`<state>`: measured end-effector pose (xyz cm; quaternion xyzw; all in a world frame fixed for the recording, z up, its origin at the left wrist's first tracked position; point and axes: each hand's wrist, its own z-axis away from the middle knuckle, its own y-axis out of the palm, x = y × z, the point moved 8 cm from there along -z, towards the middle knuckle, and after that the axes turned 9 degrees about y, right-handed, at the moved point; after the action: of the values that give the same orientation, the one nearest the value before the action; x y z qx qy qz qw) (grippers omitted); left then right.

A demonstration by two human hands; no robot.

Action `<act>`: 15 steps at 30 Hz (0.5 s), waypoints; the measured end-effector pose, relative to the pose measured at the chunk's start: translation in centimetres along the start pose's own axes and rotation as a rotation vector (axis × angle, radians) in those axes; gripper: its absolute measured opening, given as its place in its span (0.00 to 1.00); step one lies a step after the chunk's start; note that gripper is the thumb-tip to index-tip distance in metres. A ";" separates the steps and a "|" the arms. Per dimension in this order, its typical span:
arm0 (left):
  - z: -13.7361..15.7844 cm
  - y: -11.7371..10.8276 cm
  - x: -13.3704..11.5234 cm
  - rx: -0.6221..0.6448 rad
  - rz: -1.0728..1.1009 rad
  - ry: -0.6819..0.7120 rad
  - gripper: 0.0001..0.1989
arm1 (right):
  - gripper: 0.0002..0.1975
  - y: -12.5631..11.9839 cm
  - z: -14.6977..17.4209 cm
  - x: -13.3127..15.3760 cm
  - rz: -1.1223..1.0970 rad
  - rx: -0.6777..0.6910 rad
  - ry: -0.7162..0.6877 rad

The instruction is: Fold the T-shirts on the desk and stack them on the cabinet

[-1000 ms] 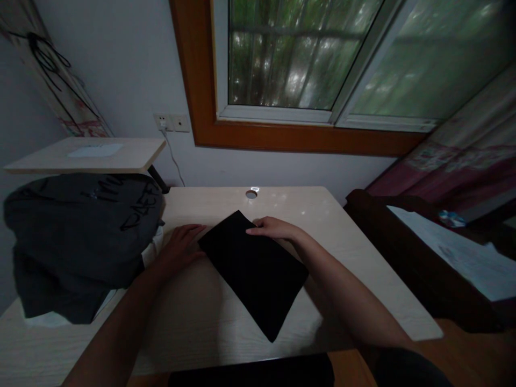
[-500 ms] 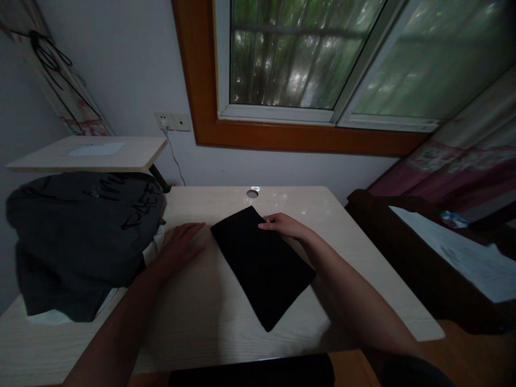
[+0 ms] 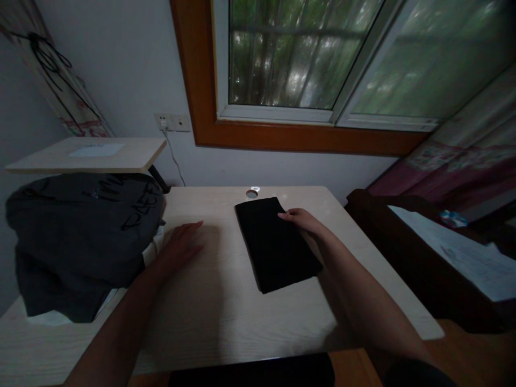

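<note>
A flat black rectangular thing (image 3: 276,247), like a thin folder or folded cloth, is slightly slanted over the middle of the pale wooden desk (image 3: 193,317). My right hand (image 3: 300,219) grips its upper right edge, thumb on top and the other fingers hidden beneath. Whether it rests fully on the desk I cannot tell. To the left, my left hand (image 3: 183,243) lies on the desk with fingers stretched out and holds nothing. It is apart from the black thing and near a dark grey cloth with black lettering (image 3: 84,236).
A small raised shelf (image 3: 133,153) bearing a paper stands behind the grey cloth. A round cable hole (image 3: 252,194) is near the desk's back edge. A wall socket (image 3: 163,122) has a plugged cord. At right, a dark brown surface (image 3: 387,252) holds a large white sheet (image 3: 463,250).
My right hand has shifted the black thing to the right and turned it, so its long sides now stand more upright in view. My left hand has hardly moved.
</note>
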<state>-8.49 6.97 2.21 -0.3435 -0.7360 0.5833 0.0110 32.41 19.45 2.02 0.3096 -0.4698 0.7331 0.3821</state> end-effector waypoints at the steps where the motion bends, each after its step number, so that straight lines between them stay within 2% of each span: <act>1: 0.0 0.0 0.0 -0.009 0.005 0.006 0.32 | 0.28 -0.4 -0.1 -0.4 -0.002 -0.011 0.010; 6: -0.1 -0.1 0.1 -0.032 0.010 0.023 0.33 | 0.26 -1.9 0.2 -1.9 -0.023 -0.063 0.066; 15: 0.0 -0.1 0.1 -0.025 0.010 -0.002 0.33 | 0.24 -2.5 1.1 -2.2 0.037 -0.125 0.099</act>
<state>-8.64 7.03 2.25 -0.3468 -0.7416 0.5742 0.0030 35.79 18.50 1.73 0.2398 -0.5008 0.7237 0.4098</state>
